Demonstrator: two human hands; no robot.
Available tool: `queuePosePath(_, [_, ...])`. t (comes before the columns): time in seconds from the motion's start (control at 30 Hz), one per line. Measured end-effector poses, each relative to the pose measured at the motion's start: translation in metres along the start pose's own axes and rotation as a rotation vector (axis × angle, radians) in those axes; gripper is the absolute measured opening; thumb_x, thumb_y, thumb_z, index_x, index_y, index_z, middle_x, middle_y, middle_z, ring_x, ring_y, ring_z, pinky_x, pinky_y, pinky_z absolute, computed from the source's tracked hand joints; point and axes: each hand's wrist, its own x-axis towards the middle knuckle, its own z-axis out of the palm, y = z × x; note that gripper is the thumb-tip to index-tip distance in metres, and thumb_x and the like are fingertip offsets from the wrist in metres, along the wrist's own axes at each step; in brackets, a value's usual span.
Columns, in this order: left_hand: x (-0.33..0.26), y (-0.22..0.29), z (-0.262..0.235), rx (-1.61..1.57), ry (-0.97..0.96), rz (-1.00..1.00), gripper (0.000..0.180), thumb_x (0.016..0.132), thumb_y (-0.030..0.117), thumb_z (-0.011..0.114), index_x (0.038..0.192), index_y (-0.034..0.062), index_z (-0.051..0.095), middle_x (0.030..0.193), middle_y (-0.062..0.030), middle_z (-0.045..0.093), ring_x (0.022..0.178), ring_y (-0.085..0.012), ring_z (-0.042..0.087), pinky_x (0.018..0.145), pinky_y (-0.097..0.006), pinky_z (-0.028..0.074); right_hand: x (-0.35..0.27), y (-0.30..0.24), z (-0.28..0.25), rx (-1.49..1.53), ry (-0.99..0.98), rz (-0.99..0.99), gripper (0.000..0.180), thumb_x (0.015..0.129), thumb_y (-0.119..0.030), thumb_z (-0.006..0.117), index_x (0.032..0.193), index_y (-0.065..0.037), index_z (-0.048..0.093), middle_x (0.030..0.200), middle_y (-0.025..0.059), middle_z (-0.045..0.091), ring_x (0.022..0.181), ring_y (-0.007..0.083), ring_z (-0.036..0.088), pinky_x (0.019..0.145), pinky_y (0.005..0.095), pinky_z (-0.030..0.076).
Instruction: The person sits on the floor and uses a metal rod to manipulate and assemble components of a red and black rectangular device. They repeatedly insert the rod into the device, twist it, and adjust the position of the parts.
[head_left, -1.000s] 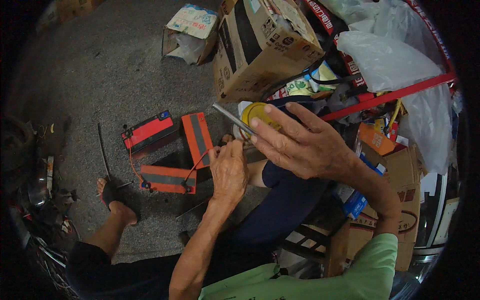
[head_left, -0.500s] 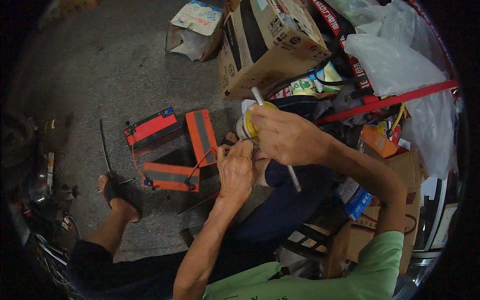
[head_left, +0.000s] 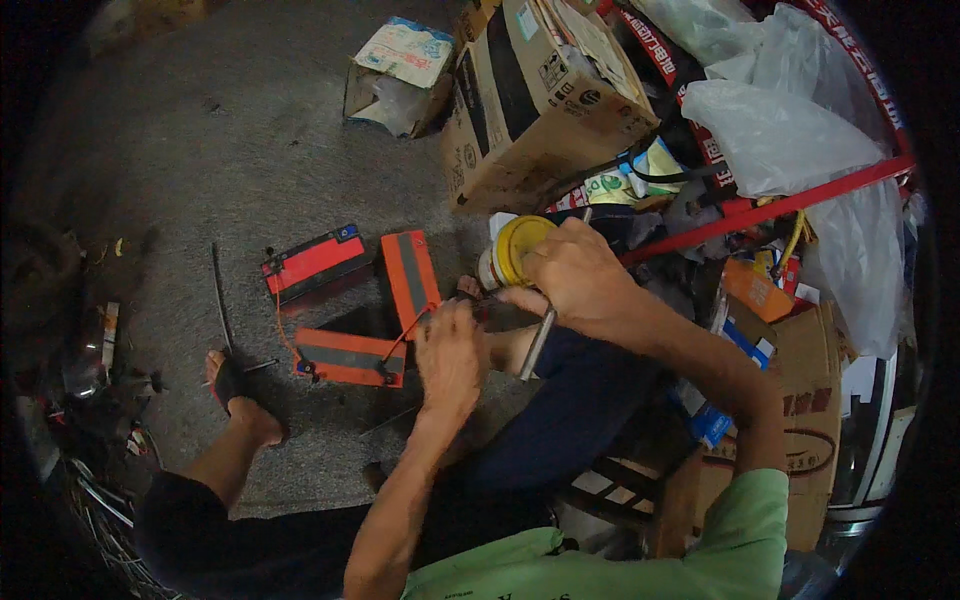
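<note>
My right hand (head_left: 580, 270) is closed around a thin silver metal rod (head_left: 538, 345), which slants down toward my knee. Just beyond its fingers is a round white tin with a yellow rim (head_left: 520, 243); whether the hand touches it is unclear. My left hand (head_left: 450, 350) is lower and to the left, its fingers curled together near a red wire; what they grip is hidden. Left of that hand lie two orange batteries with grey bands (head_left: 408, 270) and a red-topped battery (head_left: 318, 262). Orange wires join batteries at their terminals.
A large cardboard box (head_left: 545, 130) and a small open carton (head_left: 400, 75) stand at the back. Plastic bags (head_left: 780, 140), a red bar (head_left: 770, 208) and another carton (head_left: 800, 400) crowd the right. A thin dark rod (head_left: 220, 300) lies near my sandalled foot (head_left: 240, 395).
The rod in my right hand has swung to slant the other way. The yellow-rimmed tin shows more fully. My left hand sits slightly lower and further left.
</note>
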Motion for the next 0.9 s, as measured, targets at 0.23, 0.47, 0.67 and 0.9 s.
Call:
queuePosePath(0.23, [-0.099, -0.069, -0.022, 0.335, -0.199, -0.182, 0.056, 0.085, 0.012, 0.065, 0.136, -0.002, 0.046, 0.137, -0.023, 0.047, 0.115, -0.0389, 0.049, 0.093, -0.048, 0.038, -0.007, 0.006, -0.002, 0.134, -0.023, -0.133, 0.022, 0.068, -0.024, 0.078, 0.079, -0.007, 0.068, 0.081, 0.0113, 0.064, 0.08, 0.0305, 0.063, 0.077, 0.0428, 0.047])
queuePosePath(0.47, [-0.114, -0.073, -0.026, 0.383, -0.305, -0.19, 0.051, 0.085, 0.011, 0.064, 0.132, -0.0055, 0.053, 0.14, -0.0229, 0.046, 0.114, -0.0384, 0.049, 0.092, -0.048, 0.04, -0.003, -0.005, -0.004, 0.141, -0.198, 0.032, 0.017, 0.063, -0.022, 0.078, 0.073, -0.011, 0.07, 0.072, 0.0107, 0.066, 0.073, 0.0311, 0.068, 0.063, 0.0455, 0.05])
queuePosePath(0.67, [-0.12, -0.074, -0.019, 0.545, -0.337, -0.133, 0.053, 0.083, 0.008, 0.064, 0.132, -0.0068, 0.052, 0.144, -0.0229, 0.044, 0.122, -0.0376, 0.048, 0.095, -0.048, 0.04, 0.003, -0.011, -0.01, 0.095, -0.216, 0.077, 0.014, 0.062, -0.023, 0.078, 0.072, -0.014, 0.072, 0.067, 0.0087, 0.067, 0.069, 0.0299, 0.069, 0.059, 0.0452, 0.051])
queuePosePath(0.9, [-0.123, -0.077, -0.024, 0.55, -0.397, -0.125, 0.066, 0.079, 0.013, 0.069, 0.139, -0.0052, 0.046, 0.15, -0.0218, 0.037, 0.127, -0.0374, 0.045, 0.094, -0.049, 0.041, 0.007, -0.009, -0.015, 0.053, -0.203, 0.058, 0.009, 0.066, -0.017, 0.075, 0.074, -0.013, 0.074, 0.073, 0.0126, 0.069, 0.076, 0.0312, 0.07, 0.065, 0.0468, 0.052])
